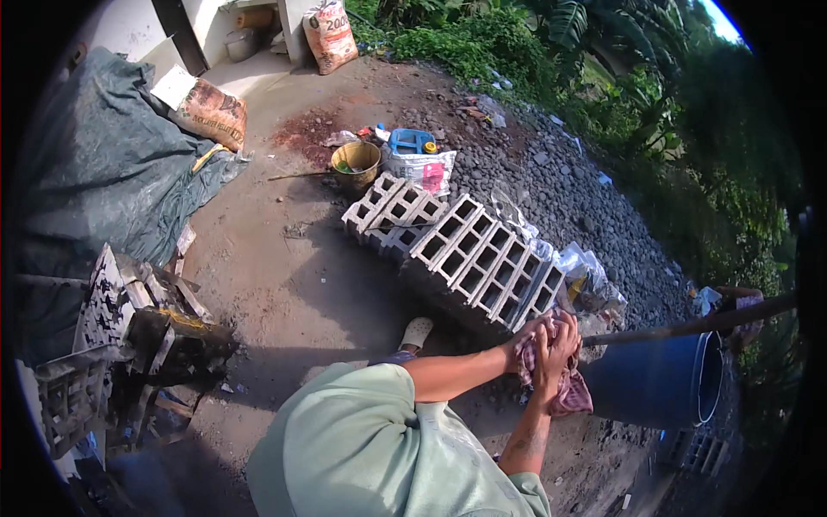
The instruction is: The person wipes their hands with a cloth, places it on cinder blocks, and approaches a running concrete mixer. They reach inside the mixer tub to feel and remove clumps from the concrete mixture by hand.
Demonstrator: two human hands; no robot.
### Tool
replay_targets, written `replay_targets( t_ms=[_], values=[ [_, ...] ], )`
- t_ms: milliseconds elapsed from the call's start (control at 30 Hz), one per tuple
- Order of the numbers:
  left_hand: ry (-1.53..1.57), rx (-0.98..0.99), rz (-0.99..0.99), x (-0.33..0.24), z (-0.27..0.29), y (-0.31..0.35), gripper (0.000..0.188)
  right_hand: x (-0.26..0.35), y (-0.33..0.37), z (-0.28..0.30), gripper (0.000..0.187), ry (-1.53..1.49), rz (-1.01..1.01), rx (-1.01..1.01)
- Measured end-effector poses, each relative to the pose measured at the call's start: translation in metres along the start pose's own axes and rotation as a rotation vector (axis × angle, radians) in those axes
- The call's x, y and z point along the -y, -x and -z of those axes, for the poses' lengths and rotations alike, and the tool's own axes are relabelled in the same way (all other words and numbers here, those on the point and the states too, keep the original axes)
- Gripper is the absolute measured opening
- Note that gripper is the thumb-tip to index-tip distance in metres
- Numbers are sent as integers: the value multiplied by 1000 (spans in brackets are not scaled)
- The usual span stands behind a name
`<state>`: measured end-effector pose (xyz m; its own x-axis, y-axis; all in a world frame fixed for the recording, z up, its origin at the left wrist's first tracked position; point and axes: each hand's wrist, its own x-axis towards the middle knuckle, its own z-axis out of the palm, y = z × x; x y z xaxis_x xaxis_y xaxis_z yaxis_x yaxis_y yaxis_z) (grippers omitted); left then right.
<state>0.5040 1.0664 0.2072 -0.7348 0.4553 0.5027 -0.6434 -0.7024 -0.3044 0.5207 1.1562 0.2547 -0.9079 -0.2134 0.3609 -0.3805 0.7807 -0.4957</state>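
My left hand [529,333] and my right hand [558,346] are pressed together around a bunched pinkish-red patterned cloth [574,395]. Its loose end droops beside my right wrist. My fingers are closed over the folds, and the left hand is partly covered by the right. Just beyond my hands stands a row of grey hollow concrete blocks [487,261]. A blue barrel [646,379] lies on its side to the right. A long dark pole [698,324] crosses above the barrel and its near end comes close to my right hand; I cannot tell whether they touch.
A woven basket [356,158], a blue jerrycan [410,140] and a white sack [431,171] stand behind the blocks. Gravel [564,185] slopes toward greenery. Broken wood [168,323] and a dark tarp [95,164] lie left, with filled sacks [211,115] beyond.
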Motion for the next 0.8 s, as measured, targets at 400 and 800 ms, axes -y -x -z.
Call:
replay_targets(
  t_ms=[400, 800],
  values=[
    [-2044, -1077, -865, -139, -199, 130, 30, 212, -82, -173, 33, -596, 336, 12],
    [-912, 101, -1287, -282, -525, 356, 61, 586, -82, -369, 52, -1997, -345, 1608]
  ],
)
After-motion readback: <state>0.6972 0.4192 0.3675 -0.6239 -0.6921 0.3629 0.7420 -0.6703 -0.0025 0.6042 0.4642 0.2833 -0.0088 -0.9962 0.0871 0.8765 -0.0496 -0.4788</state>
